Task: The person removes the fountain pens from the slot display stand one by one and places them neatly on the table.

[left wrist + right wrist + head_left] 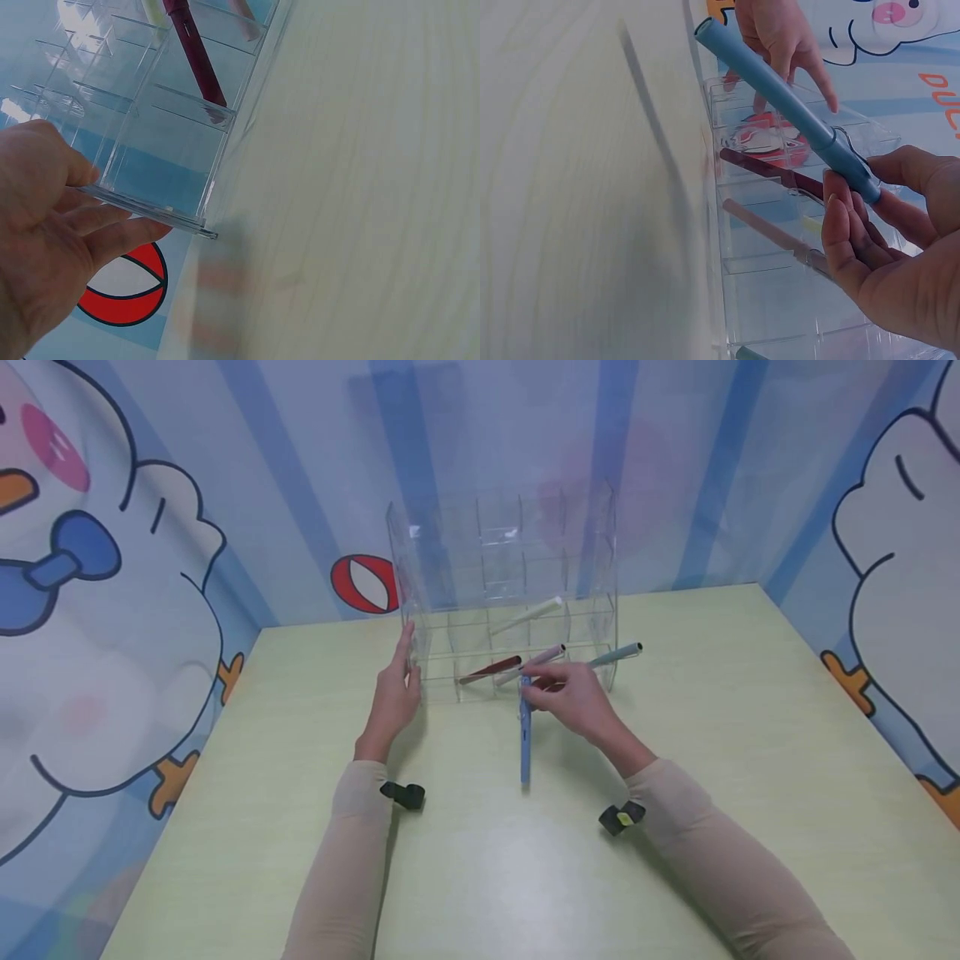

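A clear plastic rack (472, 698) with several compartments stands upright at the back of the table. My left hand (393, 697) grips its left side wall, thumb on one side and fingers on the other, as the left wrist view shows. In front of the rack, my right hand (573, 697) pinches a blue pen (780, 94) by its clip end between thumb and fingers. The pen's other end points down toward me. A dark red pen (491, 669), a pink pen (547, 654) and a teal pen (618, 653) lean in the bottom row; a white pen (528, 615) leans one row above.
A pale wood-grain table (480, 877) extends around and in front of the rack. Behind it hangs a blue striped backdrop (300, 485) with cartoon figures. Dark wrist cameras, one on the left (405, 796) and one on the right (621, 817), jut out from the sleeves.
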The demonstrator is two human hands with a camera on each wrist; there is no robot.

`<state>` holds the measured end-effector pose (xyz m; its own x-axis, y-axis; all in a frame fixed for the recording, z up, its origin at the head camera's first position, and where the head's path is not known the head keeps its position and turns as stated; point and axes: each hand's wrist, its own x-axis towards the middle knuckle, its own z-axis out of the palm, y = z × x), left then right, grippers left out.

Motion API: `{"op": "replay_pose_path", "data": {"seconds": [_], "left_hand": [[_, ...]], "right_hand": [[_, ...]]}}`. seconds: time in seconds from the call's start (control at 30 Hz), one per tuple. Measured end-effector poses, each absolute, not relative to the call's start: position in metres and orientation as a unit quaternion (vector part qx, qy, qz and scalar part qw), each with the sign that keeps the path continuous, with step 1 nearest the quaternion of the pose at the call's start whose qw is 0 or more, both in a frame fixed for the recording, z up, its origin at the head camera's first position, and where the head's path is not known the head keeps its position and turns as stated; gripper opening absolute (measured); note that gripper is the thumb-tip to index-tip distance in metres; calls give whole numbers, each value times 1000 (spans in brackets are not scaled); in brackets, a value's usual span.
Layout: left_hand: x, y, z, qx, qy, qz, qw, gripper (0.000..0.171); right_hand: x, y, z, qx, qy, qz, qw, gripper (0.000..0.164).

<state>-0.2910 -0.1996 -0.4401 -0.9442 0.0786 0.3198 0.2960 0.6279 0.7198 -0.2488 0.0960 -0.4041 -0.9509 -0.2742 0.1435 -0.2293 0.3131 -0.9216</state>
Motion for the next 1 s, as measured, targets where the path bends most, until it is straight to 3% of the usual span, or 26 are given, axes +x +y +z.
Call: {"op": "replay_pose_path", "data": {"seconds": [1.0], "left_hand": [[-291, -200, -441, -115, -890, -418, 139, 72]], "right_hand": [[-257, 88, -422, -68, 773, -612, 156, 39]]}}
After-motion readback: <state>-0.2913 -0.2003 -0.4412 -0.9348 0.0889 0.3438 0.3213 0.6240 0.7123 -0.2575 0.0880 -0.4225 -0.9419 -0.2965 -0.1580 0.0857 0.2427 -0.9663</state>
